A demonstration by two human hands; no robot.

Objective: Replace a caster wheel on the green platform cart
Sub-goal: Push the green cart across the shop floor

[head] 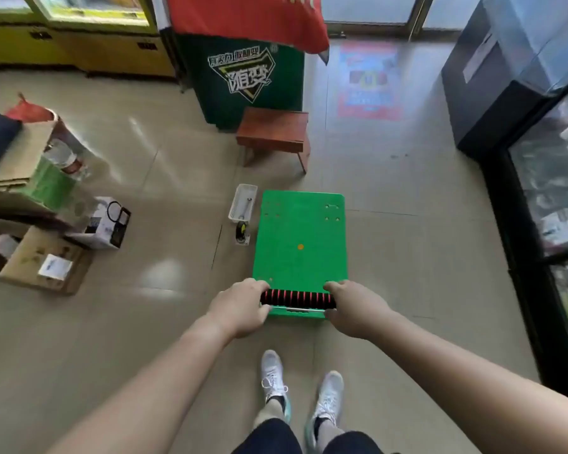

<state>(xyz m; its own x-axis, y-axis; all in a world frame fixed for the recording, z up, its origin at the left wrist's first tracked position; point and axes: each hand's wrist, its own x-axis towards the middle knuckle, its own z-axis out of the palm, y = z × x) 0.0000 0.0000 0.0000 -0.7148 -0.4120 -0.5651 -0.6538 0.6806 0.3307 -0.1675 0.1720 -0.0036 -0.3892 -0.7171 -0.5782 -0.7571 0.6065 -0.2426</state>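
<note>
The left hand (243,306) and right hand (351,309) each grip an end of the black-and-red ribbed handle (297,298) of the flat green plastic platform cart (299,237), standing on the tiled floor (407,240) just right of a white plastic basket (242,203).

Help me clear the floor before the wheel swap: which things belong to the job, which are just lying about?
Job: green platform cart, its handle, white basket, wrench in it, caster wheel on the floor beside the cart.
Lying about: wooden stool, cardboard boxes, white carton, plastic bottle.
</note>
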